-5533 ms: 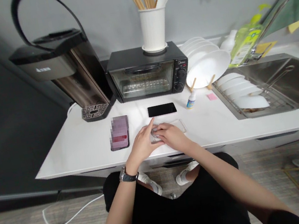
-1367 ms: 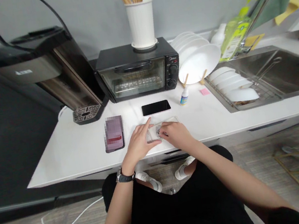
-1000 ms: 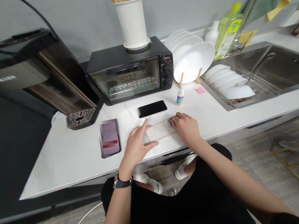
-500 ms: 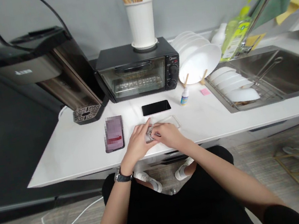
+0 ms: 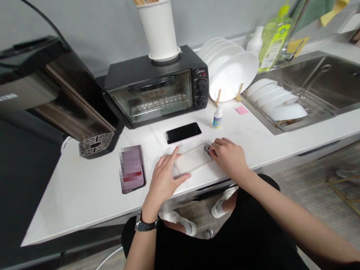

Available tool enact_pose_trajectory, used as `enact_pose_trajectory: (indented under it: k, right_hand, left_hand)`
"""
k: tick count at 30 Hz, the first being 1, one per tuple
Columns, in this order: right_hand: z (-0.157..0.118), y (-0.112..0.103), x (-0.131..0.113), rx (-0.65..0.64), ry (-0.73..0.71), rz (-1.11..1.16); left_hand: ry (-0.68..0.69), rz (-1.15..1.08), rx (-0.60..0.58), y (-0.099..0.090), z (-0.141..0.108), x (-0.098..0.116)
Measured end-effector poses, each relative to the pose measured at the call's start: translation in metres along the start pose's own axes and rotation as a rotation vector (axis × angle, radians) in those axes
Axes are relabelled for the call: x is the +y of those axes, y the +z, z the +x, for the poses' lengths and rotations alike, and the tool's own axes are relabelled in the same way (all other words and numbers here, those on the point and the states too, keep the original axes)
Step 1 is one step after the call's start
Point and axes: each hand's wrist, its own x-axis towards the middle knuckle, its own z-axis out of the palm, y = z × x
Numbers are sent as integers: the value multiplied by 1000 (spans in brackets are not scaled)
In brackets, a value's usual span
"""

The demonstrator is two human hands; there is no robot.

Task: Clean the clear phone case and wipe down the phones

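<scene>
A clear phone case point(image 5: 192, 160) lies flat on the white counter. Its left end sits between the thumb and fingers of my left hand point(image 5: 163, 177), which grips it by the edges. At the case's right end, my right hand point(image 5: 228, 156) has its fingers closed on a small crumpled grey cloth point(image 5: 208, 149), pressed to the case; most of the cloth is hidden under the fingers. Just beyond the case is a black-screened phone point(image 5: 183, 133). A second phone point(image 5: 132, 168), its screen blurred out, rests left of my left hand.
A small white bottle point(image 5: 217, 118) stands behind my right hand, near a pink sticky note point(image 5: 241, 110). Along the back are a water dispenser point(image 5: 52, 96), a toaster oven point(image 5: 159, 92) and racked plates point(image 5: 234, 77). The sink point(image 5: 346, 79) is at right. The counter's front edge is close.
My right hand has slid the cloth rightward, from beside my left hand to the far end of the case. The camera view has shifted slightly right.
</scene>
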Motion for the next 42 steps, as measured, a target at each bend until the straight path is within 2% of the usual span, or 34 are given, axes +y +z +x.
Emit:
enact_pose_trajectory:
  k: [6,10,15,17,20,26,30,33,36,42]
  right_hand:
    - [19,12,-18,26,34,89]
    - [26,15,-48,-46,-97,218]
    - [21,18,-84,-145,-295,440]
    - [17,15,-84,-165,-312,451]
    - [12,7,-69,-178,-284,386]
    - [0,-2,-17,-80,-68,202]
    - [-3,0,-2,-19,45,84]
    - [6,2,-8,7,75,44]
    - [19,2,-23,-16,46,69]
    - [25,10,-65,-125,-237,255]
  left_hand:
    - [9,-23,7,0,1,-3]
    - [21,-40,12,1,1,-5]
    - [11,-48,37,4,-1,-7]
    - [-2,-46,41,4,-2,-7]
    - [-19,-43,42,3,-4,-5]
    - [-40,-37,5,-1,-4,-2]
    - [-13,-22,-20,-3,-1,-3]
    - [-7,-24,-16,-2,0,-2]
    - [-12,-52,-12,0,0,-3]
    - [-17,-68,5,2,0,-3]
